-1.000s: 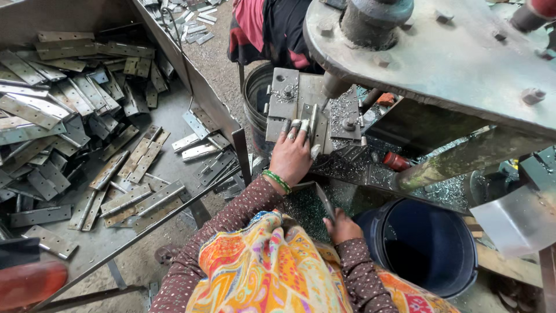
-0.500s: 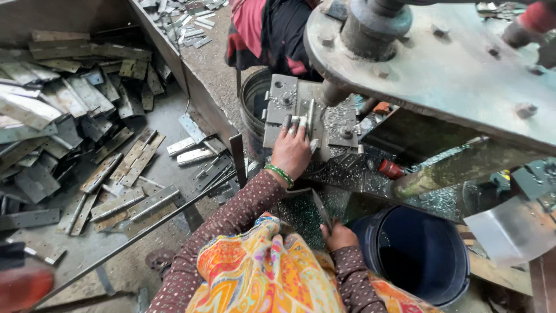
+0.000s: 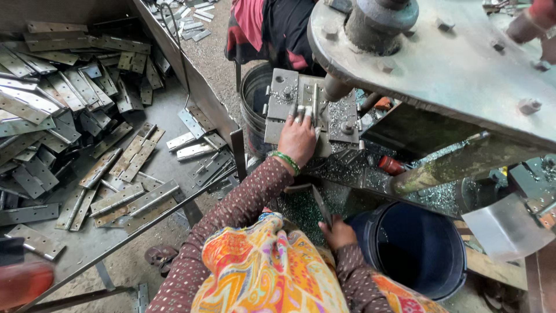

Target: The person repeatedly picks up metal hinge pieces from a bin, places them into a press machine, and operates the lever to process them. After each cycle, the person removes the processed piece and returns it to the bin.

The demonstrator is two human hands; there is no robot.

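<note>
- Since the earlier frame, little has shifted: the left hand (image 3: 297,138) stays pressed on the grey steel die block (image 3: 304,113) of the press, and the right hand stays low by the lap.
- Nearest, the right hand (image 3: 337,233) closes around a thin dark flat metal strip (image 3: 322,204), which stands tilted upward.
- Just beside it sits a dark blue round plastic bucket (image 3: 417,249).
- Farther out, the left hand's fingers (image 3: 300,115) lie spread flat on a narrow bright metal piece (image 3: 313,104) on the block; whether they pinch it is hard to tell.
- To the left, a heap of grey metal hinge plates (image 3: 75,122) covers the sheet-metal tray.
</note>
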